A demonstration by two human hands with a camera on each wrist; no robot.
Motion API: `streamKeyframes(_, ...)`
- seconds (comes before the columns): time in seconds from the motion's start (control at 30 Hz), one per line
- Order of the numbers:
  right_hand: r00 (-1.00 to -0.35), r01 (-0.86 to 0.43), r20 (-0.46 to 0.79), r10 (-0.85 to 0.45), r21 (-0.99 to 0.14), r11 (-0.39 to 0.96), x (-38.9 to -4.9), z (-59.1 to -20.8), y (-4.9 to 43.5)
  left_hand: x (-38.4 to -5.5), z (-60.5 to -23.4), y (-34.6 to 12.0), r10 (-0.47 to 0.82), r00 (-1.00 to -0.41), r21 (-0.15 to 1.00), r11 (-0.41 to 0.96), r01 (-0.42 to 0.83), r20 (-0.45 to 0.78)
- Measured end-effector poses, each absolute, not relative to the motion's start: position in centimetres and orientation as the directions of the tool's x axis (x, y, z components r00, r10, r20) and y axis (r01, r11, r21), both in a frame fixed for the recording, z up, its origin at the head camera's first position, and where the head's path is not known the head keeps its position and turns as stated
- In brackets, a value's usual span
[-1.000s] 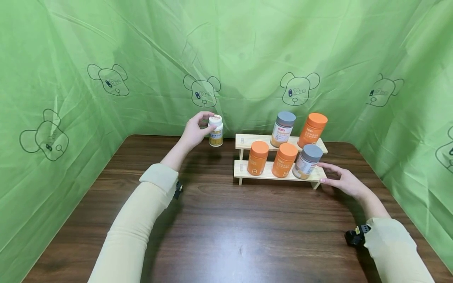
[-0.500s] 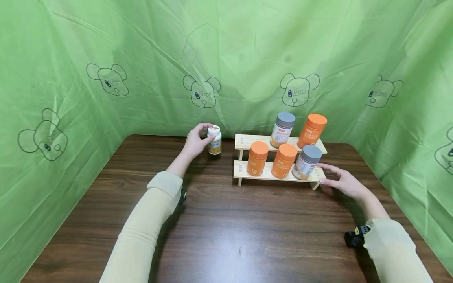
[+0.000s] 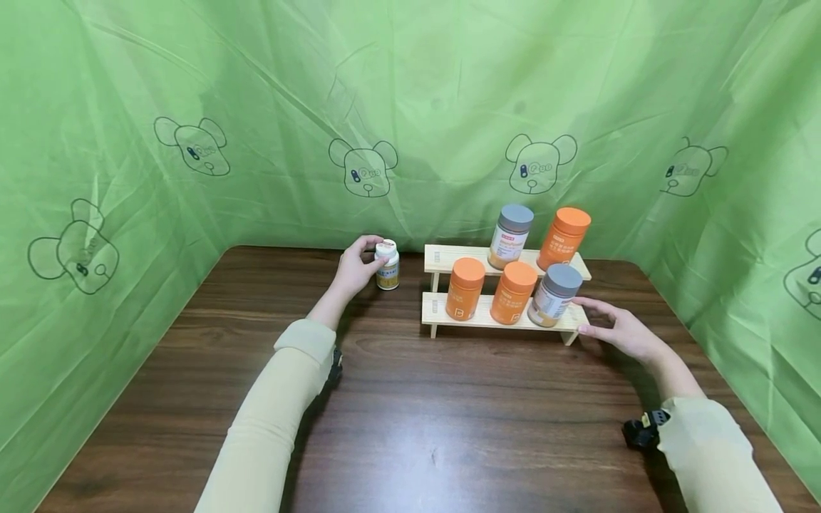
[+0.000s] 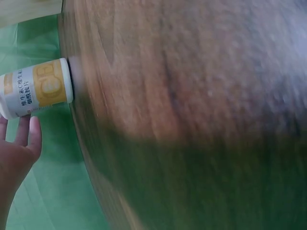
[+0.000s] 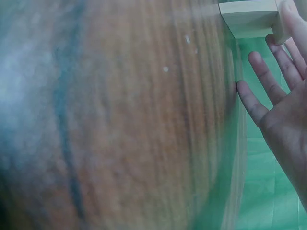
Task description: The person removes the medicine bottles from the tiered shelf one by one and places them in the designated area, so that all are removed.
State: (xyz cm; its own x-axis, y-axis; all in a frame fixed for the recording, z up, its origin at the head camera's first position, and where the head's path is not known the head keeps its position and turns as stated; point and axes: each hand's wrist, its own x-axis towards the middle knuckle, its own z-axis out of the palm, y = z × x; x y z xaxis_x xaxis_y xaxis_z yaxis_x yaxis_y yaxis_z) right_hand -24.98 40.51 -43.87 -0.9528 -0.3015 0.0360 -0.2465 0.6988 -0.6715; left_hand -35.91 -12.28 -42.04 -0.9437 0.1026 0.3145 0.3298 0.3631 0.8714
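Note:
My left hand pinches a small white pill bottle with a yellow label, thumb on its near side and fingers behind the cap. The bottle is upright, its base right at the tabletop, left of a two-tier wooden display rack. In the left wrist view the bottle shows its yellow and white label, with fingers at its cap end. My right hand holds the right end of the rack's lower shelf between thumb and index finger. The other fingers spread out in the right wrist view, beside the rack's end.
Two orange jars and a grey-lidded jar stand on the lower shelf. On the upper shelf are another grey-lidded jar and an orange jar. A green curtain surrounds the brown wooden table.
My left hand has lowered the pill bottle toward the tabletop, bringing it slightly nearer. The right hand and the rack have stayed in place.

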Motion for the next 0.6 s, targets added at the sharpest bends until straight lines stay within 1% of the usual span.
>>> streamKeyframes(0.37,-0.953,-0.246,0.043,-0.299,-0.684,0.687,-25.0,-43.9,40.4,-35.7,-42.0,-12.2,0.099,-0.937,0.861,0.372,0.346,0.334)
streamKeyframes(0.6,-0.954,-0.240,0.036,-0.297,-0.683,0.689,-25.0,-43.9,40.5,-35.7,-41.0,-12.3,0.119,-0.917,0.825,0.406,0.395,0.380)
